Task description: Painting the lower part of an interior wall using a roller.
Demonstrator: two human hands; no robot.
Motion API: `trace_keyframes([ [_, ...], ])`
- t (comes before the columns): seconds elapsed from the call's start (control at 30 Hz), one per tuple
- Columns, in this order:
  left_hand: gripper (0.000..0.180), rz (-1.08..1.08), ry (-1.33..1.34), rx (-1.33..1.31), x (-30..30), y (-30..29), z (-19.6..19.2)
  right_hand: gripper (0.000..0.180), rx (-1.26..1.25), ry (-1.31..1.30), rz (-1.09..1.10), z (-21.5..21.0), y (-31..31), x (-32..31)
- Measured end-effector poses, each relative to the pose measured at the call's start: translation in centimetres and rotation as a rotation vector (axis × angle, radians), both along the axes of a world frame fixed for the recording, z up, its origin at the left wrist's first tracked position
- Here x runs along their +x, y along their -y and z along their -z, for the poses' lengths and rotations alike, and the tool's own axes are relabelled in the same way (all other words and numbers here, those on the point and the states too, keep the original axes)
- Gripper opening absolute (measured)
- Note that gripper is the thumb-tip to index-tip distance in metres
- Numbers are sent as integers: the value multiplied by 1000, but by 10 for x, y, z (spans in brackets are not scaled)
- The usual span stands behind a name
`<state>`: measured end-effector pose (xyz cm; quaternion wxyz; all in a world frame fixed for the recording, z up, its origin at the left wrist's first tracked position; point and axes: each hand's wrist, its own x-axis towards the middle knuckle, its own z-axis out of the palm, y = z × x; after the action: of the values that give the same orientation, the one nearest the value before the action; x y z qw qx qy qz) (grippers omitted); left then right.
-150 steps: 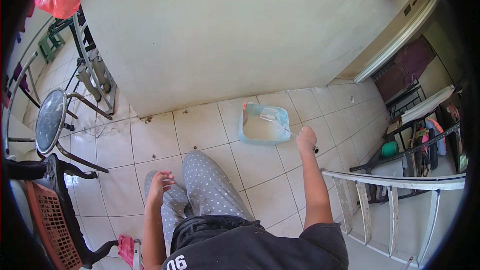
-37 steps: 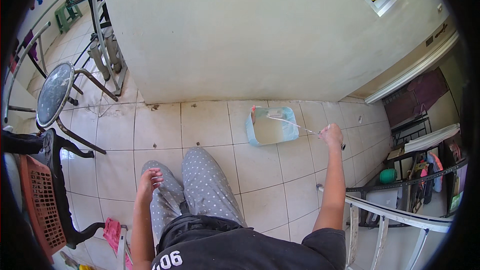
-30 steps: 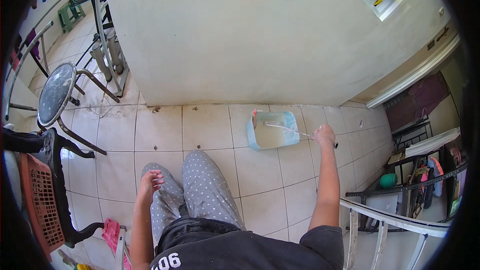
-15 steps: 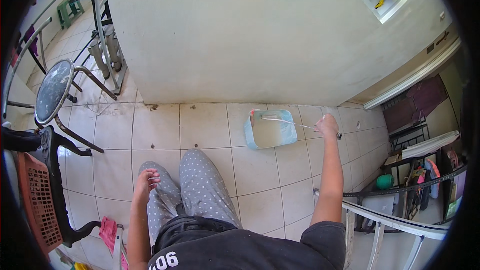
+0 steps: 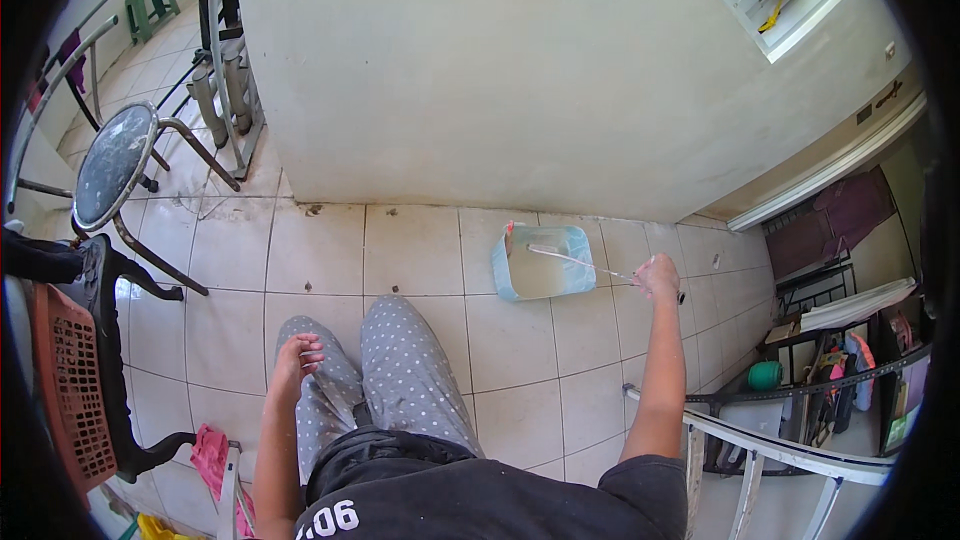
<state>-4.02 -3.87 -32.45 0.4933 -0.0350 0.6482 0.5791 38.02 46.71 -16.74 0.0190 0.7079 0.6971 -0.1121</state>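
Observation:
My right hand (image 5: 656, 278) is closed round the near end of a long thin stick (image 5: 603, 269) that looks coated in white. The stick slants left over the rim of a light-blue plastic tub (image 5: 512, 294), its far end above or in the cloudy off-white liquid (image 5: 540, 275); I cannot tell whether it touches. A small reddish thing (image 5: 510, 230) sits at the tub's back left corner. My left hand (image 5: 296, 355) hangs over my left knee, fingers loosely bent and apart, holding nothing.
A plain wall (image 5: 480, 80) rises behind the tub. To the left are a round stool (image 5: 115, 165) and an orange basket (image 5: 75, 380) on a black chair. A metal ladder (image 5: 760, 447) lies close on the right, beside a cluttered shelf (image 5: 840, 380). Tiles (image 5: 510, 340) cover the floor.
The stick's far end has dropped a little lower over the tub, and my right hand has moved slightly down. My view has shifted slightly. My left hand stays over the knee.

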Motion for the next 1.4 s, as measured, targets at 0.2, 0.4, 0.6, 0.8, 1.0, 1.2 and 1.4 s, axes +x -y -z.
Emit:
trace_keyframes([
  [0.2,26,-34,10,28,-1,7,2,12,134,84,-99,40,-11,4],
  [0.4,27,-36,11,25,-2,7,4,18,196,156,-140,55,-12,17],
  [0.6,28,-83,-7,34,-2,13,11,19,140,70,-27,34,27,34],
  [0.8,29,-67,-7,27,-5,15,15,10,-21,-258,161,-39,163,41],
  [1.0,28,-20,45,60,0,5,29,13,-596,-727,177,19,243,36],
  [1.2,29,59,20,112,3,-7,14,33,-264,-530,-445,128,286,-80],
  [1.4,26,-33,-72,97,-12,28,6,44,-43,-560,-612,160,261,-203],
])
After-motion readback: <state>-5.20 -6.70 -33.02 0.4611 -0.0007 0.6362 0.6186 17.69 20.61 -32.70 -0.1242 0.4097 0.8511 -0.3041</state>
